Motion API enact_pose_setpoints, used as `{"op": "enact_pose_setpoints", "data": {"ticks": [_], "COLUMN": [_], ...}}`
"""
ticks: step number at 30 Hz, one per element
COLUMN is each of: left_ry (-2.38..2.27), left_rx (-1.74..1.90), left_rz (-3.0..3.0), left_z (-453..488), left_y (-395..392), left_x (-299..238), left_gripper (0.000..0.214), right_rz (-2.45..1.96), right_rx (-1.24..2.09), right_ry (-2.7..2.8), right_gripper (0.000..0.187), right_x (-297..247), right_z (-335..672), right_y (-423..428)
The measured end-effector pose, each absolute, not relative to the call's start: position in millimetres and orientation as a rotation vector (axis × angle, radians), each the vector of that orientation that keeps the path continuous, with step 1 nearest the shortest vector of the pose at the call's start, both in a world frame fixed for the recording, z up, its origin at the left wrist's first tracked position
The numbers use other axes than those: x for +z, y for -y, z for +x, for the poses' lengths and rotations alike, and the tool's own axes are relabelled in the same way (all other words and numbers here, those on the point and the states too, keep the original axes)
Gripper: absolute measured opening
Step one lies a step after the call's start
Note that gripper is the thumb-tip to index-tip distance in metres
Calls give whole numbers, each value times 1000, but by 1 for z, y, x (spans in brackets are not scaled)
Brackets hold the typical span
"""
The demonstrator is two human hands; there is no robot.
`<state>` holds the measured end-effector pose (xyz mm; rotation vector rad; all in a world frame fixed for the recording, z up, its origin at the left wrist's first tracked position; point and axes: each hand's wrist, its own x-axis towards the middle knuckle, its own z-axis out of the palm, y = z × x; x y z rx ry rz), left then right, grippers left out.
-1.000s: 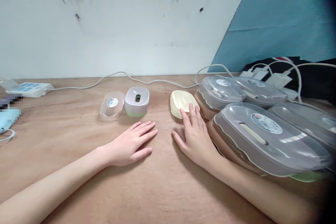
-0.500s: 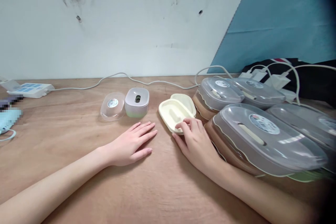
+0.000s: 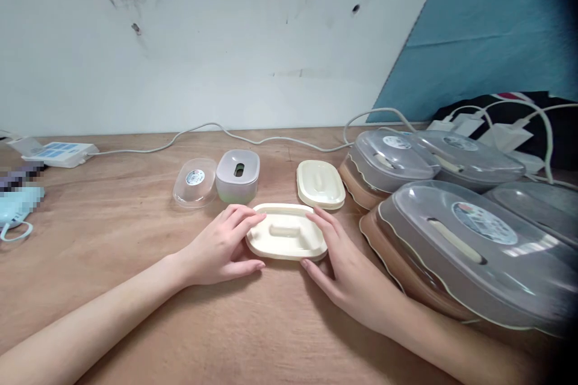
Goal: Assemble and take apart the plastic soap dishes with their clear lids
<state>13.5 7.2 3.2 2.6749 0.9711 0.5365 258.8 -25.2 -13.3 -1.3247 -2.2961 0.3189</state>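
Note:
A cream plastic lid [image 3: 289, 243], rounded and oblong with a raised bar along its middle, lies crosswise on the table between my hands. My left hand [image 3: 223, 243] grips its left end, fingers over the far rim and thumb low near the front edge. At the right end, my right hand [image 3: 336, 252] has its fingers on the rim and its thumb at the near edge. Behind it sits a second cream lid [image 3: 321, 185]. Farther left stand a small translucent box [image 3: 237, 175] with a slot in its top and greenish lower part, and a clear cover [image 3: 192, 189] with a round label.
Stacked brown-and-grey containers with clear covers [image 3: 469, 252] fill the right side. A white cable [image 3: 275, 139] runs along the wall from a power strip [image 3: 63, 154]. A light blue item [image 3: 20, 204] lies at far left. Chargers [image 3: 503, 135] sit at back right.
The front cream lid has come off the other one, moved toward me and left, and turned crosswise. My left hand, earlier flat on the table, now grips its left end.

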Motion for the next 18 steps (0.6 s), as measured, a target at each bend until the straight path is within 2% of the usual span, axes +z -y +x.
{"op": "enact_pose_setpoints", "data": {"ticks": [3,10,18], "left_ry": [-1030,-1042,-1036], "left_rx": [558,375,396], "left_rz": [2663,2650,2647], "left_z": [14,14,13], "left_y": [-7,-8,-7], "left_x": [4,4,4], "left_gripper": [68,66,65], "right_rz": [-1322,-1322,-1300], "right_rx": [339,311,275], "right_ry": [2312,2337,2350], "right_gripper": [59,58,59], "right_x": [-15,-15,-14], "right_z": [262,262,261], "right_y": [25,24,23]}}
